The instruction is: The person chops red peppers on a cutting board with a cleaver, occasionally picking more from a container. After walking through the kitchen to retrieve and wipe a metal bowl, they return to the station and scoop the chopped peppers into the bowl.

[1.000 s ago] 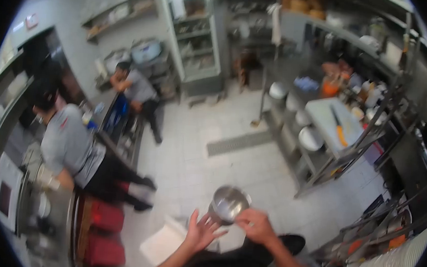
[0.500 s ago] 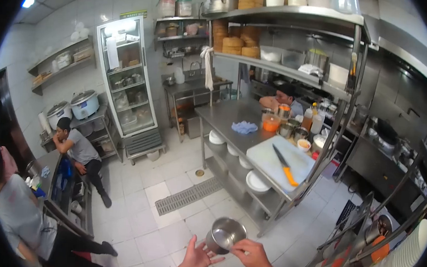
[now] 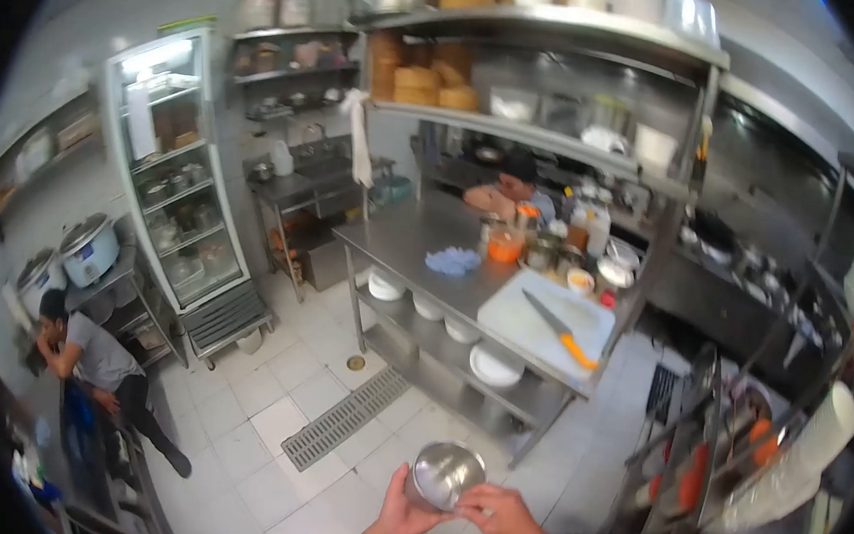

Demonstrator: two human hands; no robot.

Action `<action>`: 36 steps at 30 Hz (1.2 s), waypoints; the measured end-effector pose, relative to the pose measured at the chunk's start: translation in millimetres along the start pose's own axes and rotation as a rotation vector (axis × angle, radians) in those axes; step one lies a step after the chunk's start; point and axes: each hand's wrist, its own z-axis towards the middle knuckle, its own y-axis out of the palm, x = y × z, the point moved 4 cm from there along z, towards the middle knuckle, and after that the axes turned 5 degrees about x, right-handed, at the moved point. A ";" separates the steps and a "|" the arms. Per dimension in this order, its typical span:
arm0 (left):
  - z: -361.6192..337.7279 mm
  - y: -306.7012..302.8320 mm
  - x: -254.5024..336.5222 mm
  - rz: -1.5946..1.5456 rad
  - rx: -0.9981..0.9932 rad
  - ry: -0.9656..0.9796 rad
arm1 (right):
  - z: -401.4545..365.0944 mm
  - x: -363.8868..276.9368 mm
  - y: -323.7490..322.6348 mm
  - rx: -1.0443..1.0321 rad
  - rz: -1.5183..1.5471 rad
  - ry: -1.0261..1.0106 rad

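The person stands in the kitchen aisle holding a small steel bowl (image 3: pixel 445 472) in the air over the tiled floor (image 3: pixel 264 425), its open mouth tipped up and away from them. It is well short of the steel surface (image 3: pixel 412 234) and just past the floor drain (image 3: pixel 345 418). A second ago the left hand (image 3: pixel 405 511) hung open and palm up beside the bowl, not touching it; now it has closed in and cups the bowl's lower left side, fingers curled to the metal. The right hand (image 3: pixel 500 514) keeps its pinch on the near rim, thumb and fingers folded over the edge. With 2 hands on it, the bowl looks to me more firmly held than before. The view has also lifted from the floor toward the surface, where a white cutting board (image 3: pixel 518 324) carries an orange-handled knife (image 3: pixel 560 334) beside a blue cloth (image 3: pixel 453 260). 1 person (image 3: pixel 94 353) sits at the far left; another (image 3: pixel 509 187) is bent behind the surface.
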 end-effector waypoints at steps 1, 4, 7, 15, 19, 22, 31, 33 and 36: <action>-0.8 -4.5 4.3 0.040 0.012 0.012 | 1.0 -5.3 3.2 -0.003 0.013 -0.013; 1.7 -12.4 19.5 -0.033 0.072 0.011 | 7.4 -29.8 -7.0 0.039 0.066 0.053; 2.1 5.5 30.5 -0.061 -0.041 0.056 | -4.3 -34.7 -24.2 0.173 0.065 0.157; 43.5 59.1 -8.5 -0.232 -0.071 -0.183 | -106.0 -41.7 -84.2 0.601 -0.121 0.484; 48.1 85.1 -70.8 -0.238 -0.185 -0.392 | -193.7 -31.7 -99.2 0.858 -0.086 0.635; 57.5 95.7 -137.9 0.007 -0.143 -0.371 | -268.1 -27.7 -111.9 1.022 -0.012 0.710; 17.4 106.0 -334.3 0.057 -0.114 -0.722 | -453.3 -69.3 -170.0 1.277 -0.323 0.885; -18.5 146.0 -360.8 0.178 -0.172 -0.810 | -496.3 -73.6 -168.4 1.433 -0.245 1.013; -13.9 134.5 -399.9 0.261 -0.208 -0.932 | -537.3 -94.3 -160.3 1.588 -0.342 1.050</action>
